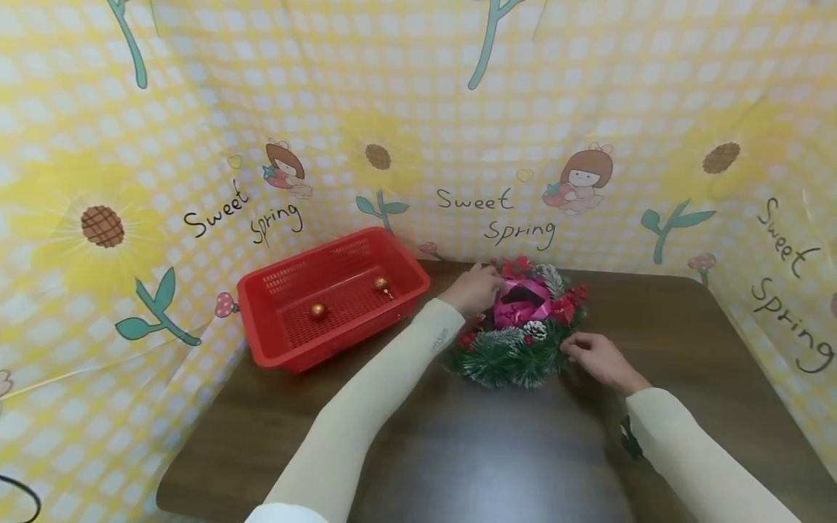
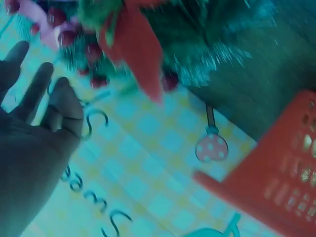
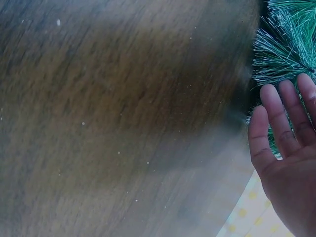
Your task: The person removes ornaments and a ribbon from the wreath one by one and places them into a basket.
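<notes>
A green Christmas wreath (image 1: 506, 359) lies on the table, with a pink ribbon (image 1: 508, 314), red flowers (image 1: 564, 309), red berries (image 1: 578, 292) and a frosted pine cone (image 1: 535, 331). My left hand (image 1: 475, 290) is at its far left side; in the left wrist view the fingers (image 2: 32, 94) are loosely bent beside the berries and grip nothing visible. At the wreath's right edge is my right hand (image 1: 603, 359). Its relaxed fingers (image 3: 279, 118) meet the frosted needles in the right wrist view, where the thumb cannot be made out for certain.
A red plastic basket (image 1: 340, 250) stands left of the wreath. Inside it lie a gold ball (image 1: 317, 311) and a second gold ball (image 1: 381, 283). Behind the brown table (image 1: 660, 312) hangs a yellow checked curtain (image 1: 431, 145) with printed flowers.
</notes>
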Motion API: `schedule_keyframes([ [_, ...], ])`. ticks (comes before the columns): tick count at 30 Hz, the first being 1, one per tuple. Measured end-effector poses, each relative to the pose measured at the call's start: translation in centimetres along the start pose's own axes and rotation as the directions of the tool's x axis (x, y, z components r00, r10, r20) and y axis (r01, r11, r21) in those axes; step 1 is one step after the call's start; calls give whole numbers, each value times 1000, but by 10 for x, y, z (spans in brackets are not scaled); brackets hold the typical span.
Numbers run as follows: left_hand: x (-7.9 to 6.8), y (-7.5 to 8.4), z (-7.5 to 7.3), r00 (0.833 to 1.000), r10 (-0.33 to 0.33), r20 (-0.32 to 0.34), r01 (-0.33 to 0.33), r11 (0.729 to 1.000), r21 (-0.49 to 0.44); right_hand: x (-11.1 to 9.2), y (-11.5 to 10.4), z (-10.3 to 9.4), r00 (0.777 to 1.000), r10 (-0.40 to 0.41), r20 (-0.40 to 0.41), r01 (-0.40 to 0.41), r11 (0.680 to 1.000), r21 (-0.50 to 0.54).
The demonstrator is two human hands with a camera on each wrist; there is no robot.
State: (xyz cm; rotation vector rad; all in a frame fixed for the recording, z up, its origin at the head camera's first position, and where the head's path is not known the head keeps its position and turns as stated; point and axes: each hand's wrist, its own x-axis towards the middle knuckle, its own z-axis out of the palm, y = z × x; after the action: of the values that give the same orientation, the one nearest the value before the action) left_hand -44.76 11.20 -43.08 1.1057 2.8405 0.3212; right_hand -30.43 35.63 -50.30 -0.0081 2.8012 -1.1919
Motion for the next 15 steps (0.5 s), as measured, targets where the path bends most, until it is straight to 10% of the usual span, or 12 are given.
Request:
schedule_keyframes([
  [15,5,15,25,992,-124,9,119,967,226,4,3,-1,999,-34,6,34,999,10],
])
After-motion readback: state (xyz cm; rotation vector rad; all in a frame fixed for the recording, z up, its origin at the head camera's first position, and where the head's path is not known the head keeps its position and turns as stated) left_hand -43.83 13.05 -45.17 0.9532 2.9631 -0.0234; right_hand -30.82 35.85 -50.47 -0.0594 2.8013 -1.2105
